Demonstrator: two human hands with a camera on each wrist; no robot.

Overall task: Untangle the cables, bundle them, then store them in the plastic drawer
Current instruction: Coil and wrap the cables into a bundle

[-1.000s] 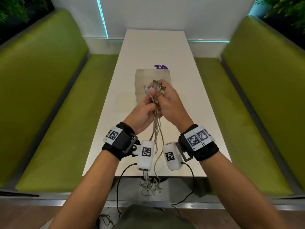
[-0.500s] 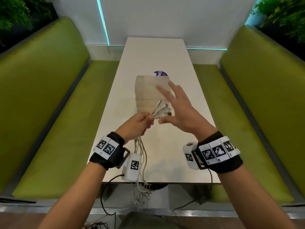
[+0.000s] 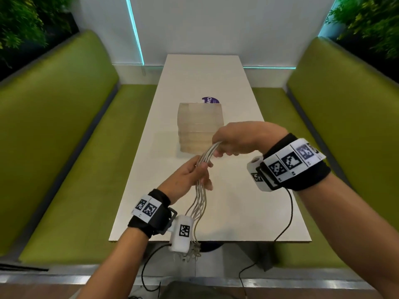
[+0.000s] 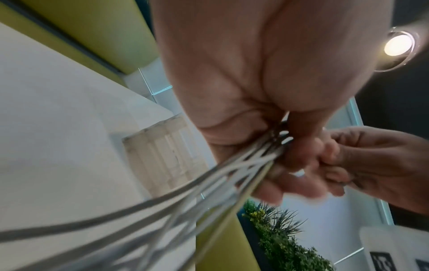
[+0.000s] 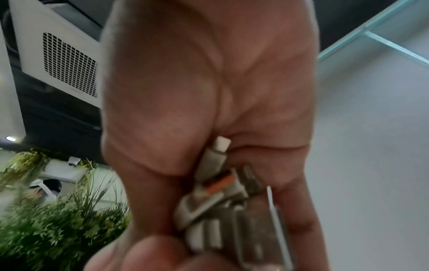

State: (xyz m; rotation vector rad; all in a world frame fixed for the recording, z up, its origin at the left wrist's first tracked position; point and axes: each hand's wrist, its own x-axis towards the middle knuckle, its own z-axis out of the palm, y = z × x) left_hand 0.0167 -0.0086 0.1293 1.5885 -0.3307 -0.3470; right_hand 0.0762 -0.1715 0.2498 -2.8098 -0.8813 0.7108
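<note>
Several white cables (image 3: 199,197) run as one straight bunch between my hands above the white table (image 3: 237,212). My left hand (image 3: 190,174) grips the bunch partway along; the loose strands (image 4: 162,198) hang down past the table's near edge. My right hand (image 3: 235,140) holds the plug ends, and in the right wrist view the white and metal connectors (image 5: 223,198) sit bunched between its thumb and fingers. The translucent plastic drawer unit (image 3: 199,126) stands mid-table just beyond my hands, its drawers pushed in.
Green padded benches (image 3: 64,147) flank the table on both sides. A purple round sticker (image 3: 210,100) lies behind the drawer unit. Black wrist-camera leads (image 3: 285,225) hang off the near table edge. Plants stand behind both benches.
My right hand, open beside the plug ends half a second ago, has closed on them. The bunch now stretches between both hands, which have moved lower and nearer to me.
</note>
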